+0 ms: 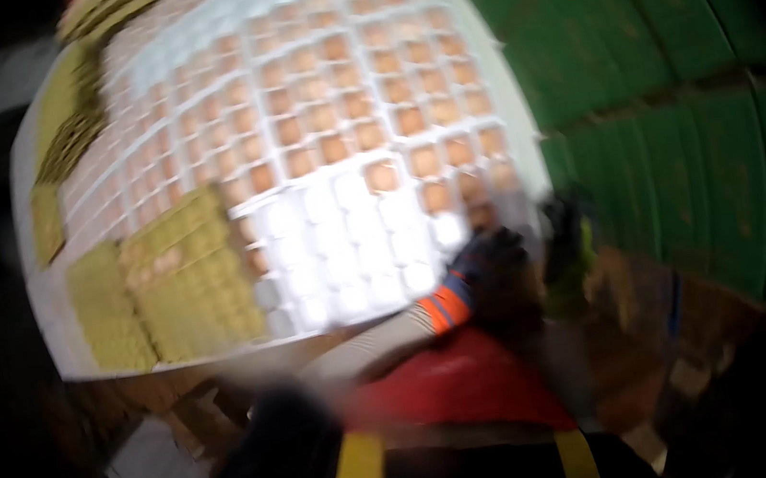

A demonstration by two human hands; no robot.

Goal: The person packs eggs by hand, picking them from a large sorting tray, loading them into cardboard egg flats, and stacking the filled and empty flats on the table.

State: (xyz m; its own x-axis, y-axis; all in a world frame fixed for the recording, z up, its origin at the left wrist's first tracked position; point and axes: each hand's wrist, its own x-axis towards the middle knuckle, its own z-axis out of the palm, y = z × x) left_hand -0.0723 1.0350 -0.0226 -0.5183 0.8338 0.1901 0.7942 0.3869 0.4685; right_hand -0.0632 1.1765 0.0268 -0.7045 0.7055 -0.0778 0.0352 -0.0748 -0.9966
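Observation:
My left hand (494,258), in a dark glove with an orange cuff, reaches across to the right along the table's near edge. It is at the lower right corner of the white egg trays (335,245), next to brown eggs (436,197). Just right of it, my right hand (567,226) wears a dark glove with yellow-green on it, near the table's right edge. Motion smears the fingers of both hands, so I cannot see whether they hold anything. The nearest white tray has mostly bare cups and one brown egg (382,177) at its upper right.
Rows of egg-filled white trays (310,89) cover much of the white table (519,95). Yellowish trays (190,279) lie at the near left, with a few eggs on one. More yellowish trays (62,117) are stacked farther back. Green stacked blocks (674,172) stand along the right.

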